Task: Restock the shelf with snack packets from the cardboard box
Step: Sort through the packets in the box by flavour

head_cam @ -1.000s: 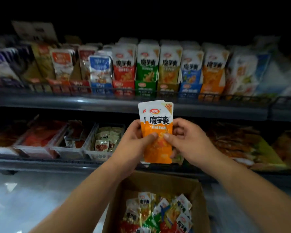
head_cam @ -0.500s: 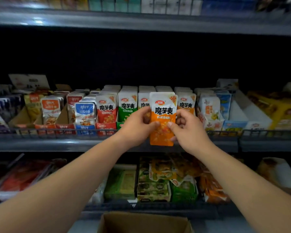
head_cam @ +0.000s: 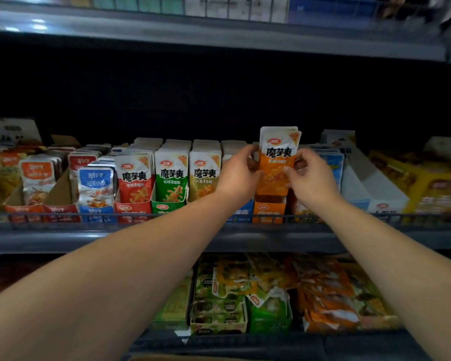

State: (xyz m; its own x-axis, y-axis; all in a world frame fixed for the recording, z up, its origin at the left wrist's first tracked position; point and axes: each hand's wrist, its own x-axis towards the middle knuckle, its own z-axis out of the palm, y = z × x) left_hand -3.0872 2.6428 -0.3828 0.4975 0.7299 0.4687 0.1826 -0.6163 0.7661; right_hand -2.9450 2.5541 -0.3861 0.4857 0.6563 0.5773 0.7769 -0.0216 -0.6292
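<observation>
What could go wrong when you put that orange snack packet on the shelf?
The orange packet is only pinched at its sides by the left hand and right hand above the orange box, so it might slip and drop past the wire rail. It could also slide into the blue packets beside it, mixing flavours.
</observation>
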